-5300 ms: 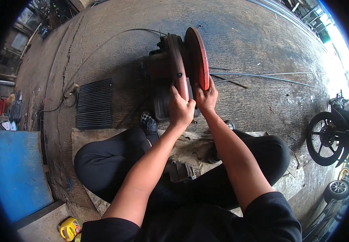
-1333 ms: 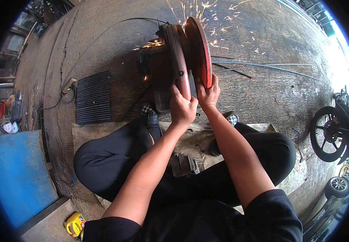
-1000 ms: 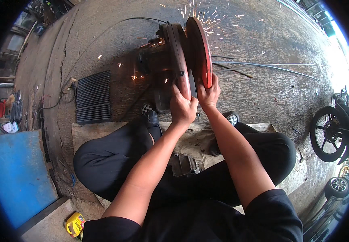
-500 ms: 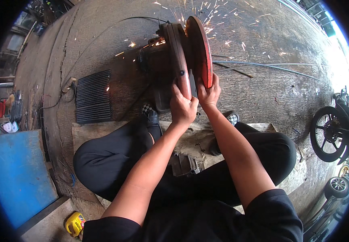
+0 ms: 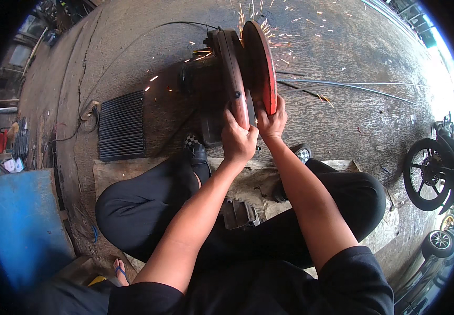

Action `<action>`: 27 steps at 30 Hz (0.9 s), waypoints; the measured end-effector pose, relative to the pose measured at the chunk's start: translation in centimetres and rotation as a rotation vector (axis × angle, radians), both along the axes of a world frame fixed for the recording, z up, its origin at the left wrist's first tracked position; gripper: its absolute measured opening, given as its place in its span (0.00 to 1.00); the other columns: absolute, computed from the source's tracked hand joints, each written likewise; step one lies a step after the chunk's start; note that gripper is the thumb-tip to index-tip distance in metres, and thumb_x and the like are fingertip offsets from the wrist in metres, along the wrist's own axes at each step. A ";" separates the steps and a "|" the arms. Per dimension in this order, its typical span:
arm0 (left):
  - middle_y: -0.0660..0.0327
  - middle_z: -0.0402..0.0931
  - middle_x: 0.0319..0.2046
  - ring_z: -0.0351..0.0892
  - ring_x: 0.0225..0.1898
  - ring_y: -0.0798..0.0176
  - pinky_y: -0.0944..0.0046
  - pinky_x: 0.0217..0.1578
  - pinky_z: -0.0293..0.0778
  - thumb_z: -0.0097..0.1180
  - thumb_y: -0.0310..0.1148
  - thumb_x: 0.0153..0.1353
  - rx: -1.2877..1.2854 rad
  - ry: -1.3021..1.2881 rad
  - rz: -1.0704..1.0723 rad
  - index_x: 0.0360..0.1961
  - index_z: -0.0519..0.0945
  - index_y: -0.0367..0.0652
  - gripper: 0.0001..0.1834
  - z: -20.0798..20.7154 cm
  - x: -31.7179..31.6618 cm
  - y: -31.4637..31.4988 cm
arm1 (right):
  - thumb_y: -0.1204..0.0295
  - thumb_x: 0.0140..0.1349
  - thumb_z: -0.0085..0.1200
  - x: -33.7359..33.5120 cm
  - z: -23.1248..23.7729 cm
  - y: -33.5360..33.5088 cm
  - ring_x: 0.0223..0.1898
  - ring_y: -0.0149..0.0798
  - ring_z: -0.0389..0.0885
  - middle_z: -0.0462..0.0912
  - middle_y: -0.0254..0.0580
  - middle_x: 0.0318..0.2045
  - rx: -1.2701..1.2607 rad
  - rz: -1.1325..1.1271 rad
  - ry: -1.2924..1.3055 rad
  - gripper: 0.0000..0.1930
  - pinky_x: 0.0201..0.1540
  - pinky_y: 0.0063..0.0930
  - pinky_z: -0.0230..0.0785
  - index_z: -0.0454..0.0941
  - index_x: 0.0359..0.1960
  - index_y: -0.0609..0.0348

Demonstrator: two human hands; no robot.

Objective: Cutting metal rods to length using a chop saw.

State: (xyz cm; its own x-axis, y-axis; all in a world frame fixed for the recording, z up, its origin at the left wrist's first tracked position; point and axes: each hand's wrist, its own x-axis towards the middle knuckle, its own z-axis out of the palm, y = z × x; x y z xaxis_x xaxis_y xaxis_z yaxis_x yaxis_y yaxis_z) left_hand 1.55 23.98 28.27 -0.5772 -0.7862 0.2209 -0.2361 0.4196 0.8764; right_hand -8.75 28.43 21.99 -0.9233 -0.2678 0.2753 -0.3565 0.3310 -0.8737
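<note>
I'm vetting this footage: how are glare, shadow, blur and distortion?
Head view: glare washes out the right edge; head view: deep shade dulls detail beside the reddish machine arm; head view: sparks smear into streaks; head view: fisheye bends edges near the black rim.

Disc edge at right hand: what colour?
The disc edge is red, darker toward the top; head view.

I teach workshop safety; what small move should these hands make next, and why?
I'd probably pause the cut-off saw before shifting either grip. Sparks spray at its far end, while the bare left hand holds its handle and the bare right hand grips the red-edged disc near its lower rim. Another person's foot stands exposed at lower left.
</note>
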 end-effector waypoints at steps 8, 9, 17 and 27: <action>0.37 0.69 0.46 0.71 0.49 0.36 0.49 0.52 0.67 0.55 0.24 0.44 -0.030 0.026 0.000 0.56 0.61 0.27 0.35 0.3 -0.1 -0.1 | 0.65 0.52 0.58 0.0 -0.4 0.0 0.42 0.60 0.78 0.80 0.53 0.42 0.038 -0.011 -0.035 0.24 0.45 0.47 0.70 0.69 0.53 0.53; 0.37 0.69 0.46 0.70 0.50 0.36 0.49 0.52 0.66 0.55 0.24 0.44 -0.021 0.025 -0.003 0.56 0.61 0.27 0.35 0.3 -0.1 0.0 | 0.65 0.52 0.58 0.0 -0.4 0.0 0.42 0.60 0.78 0.80 0.53 0.42 0.037 -0.011 -0.026 0.25 0.45 0.46 0.70 0.69 0.53 0.54; 0.35 0.71 0.45 0.72 0.47 0.33 0.47 0.48 0.69 0.55 0.24 0.45 -0.052 0.026 -0.006 0.59 0.58 0.29 0.37 0.0 0.0 -0.2 | 0.64 0.52 0.59 0.0 -0.1 0.0 0.42 0.60 0.79 0.80 0.53 0.42 0.023 -0.010 -0.031 0.24 0.44 0.45 0.71 0.70 0.52 0.54; 0.32 0.72 0.43 0.73 0.44 0.30 0.45 0.44 0.71 0.54 0.24 0.46 -0.118 -0.002 -0.009 0.60 0.55 0.29 0.38 0.2 0.1 -0.1 | 0.64 0.53 0.58 0.0 -0.3 -0.1 0.42 0.60 0.79 0.80 0.54 0.41 0.035 -0.029 -0.037 0.23 0.44 0.45 0.71 0.70 0.51 0.54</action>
State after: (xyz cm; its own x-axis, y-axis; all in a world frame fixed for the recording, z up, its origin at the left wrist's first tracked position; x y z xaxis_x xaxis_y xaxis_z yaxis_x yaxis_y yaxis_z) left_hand 1.63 23.87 28.47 -0.5845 -0.7498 0.3101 -0.2340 0.5218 0.8204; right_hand -8.72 28.29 21.72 -0.9401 -0.2501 0.2316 -0.3140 0.3713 -0.8738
